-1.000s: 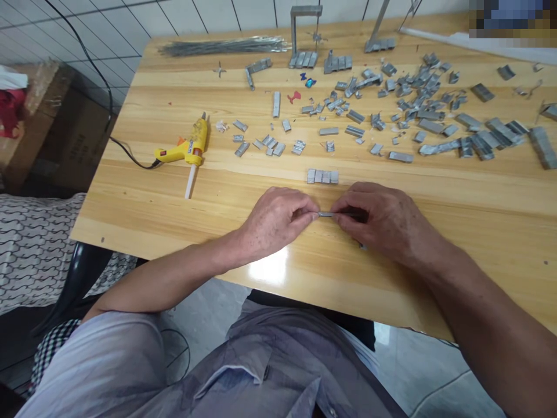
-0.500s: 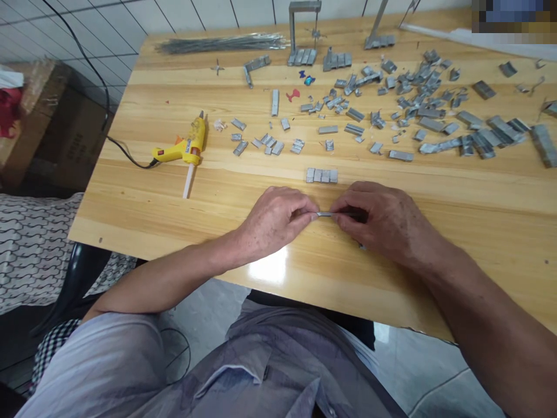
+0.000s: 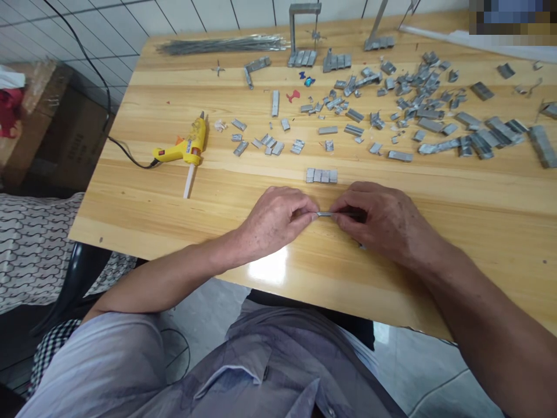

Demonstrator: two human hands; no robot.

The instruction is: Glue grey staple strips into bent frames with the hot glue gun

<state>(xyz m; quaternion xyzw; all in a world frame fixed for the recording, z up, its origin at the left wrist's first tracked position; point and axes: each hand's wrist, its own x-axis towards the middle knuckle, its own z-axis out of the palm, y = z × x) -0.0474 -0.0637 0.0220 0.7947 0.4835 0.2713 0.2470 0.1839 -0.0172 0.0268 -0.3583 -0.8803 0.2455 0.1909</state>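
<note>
A thin grey metal strip (image 3: 325,214) is pinched between my two hands, low over the wooden table. My left hand (image 3: 278,220) grips its left end between thumb and fingertips. At the other end, my right hand (image 3: 383,217) is closed on it the same way, and its fingers hide part of the strip. Just beyond the hands lies a short row of joined grey metal pieces (image 3: 321,175). A small grey bit (image 3: 362,247) peeks out beneath my right hand; its shape is mostly hidden.
A yellow glue gun (image 3: 191,145) with a white stick and black cord lies left. Many grey metal pieces (image 3: 429,87) are scattered at the right and back. A bundle of thin wires (image 3: 221,44) and an upright metal frame (image 3: 292,29) are along the far edge.
</note>
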